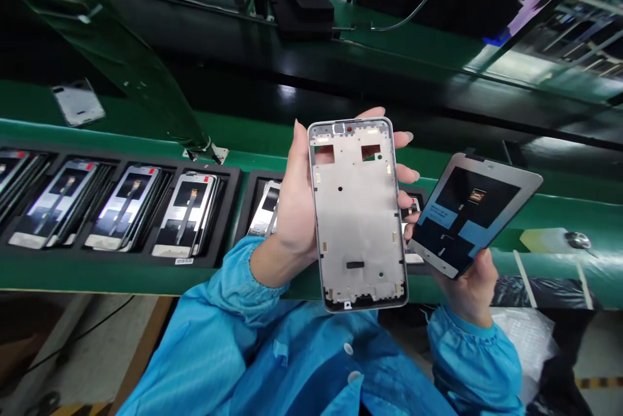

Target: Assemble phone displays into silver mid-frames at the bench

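Note:
In the head view, my left hand (298, 198) is wrapped round a silver phone frame (360, 215), its fingertips showing past the right edge. The frame is held upright with its flat metal plate facing me; two square cut-outs sit near its top. My right hand (470, 289) grips a phone screen panel (474, 211) by its lower edge, tilted to the right. The panel's back faces me, with dark areas, blue patches and a small gold connector. Frame and panel are apart, side by side above the green bench.
Black foam trays (231, 208) with slots of stacked phone screens line the bench (263, 283) to the left and behind my hands. A loose silver plate (78, 103) lies at the far left. A yellowish bottle (545, 239) lies at right. A green post (141, 78) slants at left.

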Available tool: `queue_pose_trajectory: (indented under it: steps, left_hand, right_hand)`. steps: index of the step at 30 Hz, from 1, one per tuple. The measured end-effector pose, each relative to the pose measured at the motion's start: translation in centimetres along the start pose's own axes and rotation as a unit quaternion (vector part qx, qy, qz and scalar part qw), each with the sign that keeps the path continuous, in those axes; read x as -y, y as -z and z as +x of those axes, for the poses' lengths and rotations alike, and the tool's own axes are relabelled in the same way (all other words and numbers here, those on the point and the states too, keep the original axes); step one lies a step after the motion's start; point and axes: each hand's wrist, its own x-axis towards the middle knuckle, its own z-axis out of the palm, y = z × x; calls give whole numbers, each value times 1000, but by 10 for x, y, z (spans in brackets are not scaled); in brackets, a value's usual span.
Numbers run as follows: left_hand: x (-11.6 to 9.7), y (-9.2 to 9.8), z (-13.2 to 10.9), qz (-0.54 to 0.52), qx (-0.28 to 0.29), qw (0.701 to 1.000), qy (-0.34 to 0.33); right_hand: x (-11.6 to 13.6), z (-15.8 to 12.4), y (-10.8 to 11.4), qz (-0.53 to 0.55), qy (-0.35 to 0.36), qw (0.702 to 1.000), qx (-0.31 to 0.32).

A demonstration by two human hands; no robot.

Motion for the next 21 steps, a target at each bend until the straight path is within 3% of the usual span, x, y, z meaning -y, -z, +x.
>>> queue_pose_trajectory:
  steps: [6, 12, 16, 21]
  left_hand:
    - [0, 5, 9, 16, -54, 998, -24]
    - [7, 4, 22, 5, -141, 986, -85]
    - [6, 2, 23, 5, -152, 981, -120]
    - [-1, 0, 21, 27, -167, 977, -132]
  right_hand:
    - [22, 2, 25, -67, 85, 993, 52]
    - [68, 22, 15, -247, 223, 934, 128]
    - [72, 31, 6, -269, 236, 917, 177]
    - [65, 30, 11, -305, 234, 904, 189]
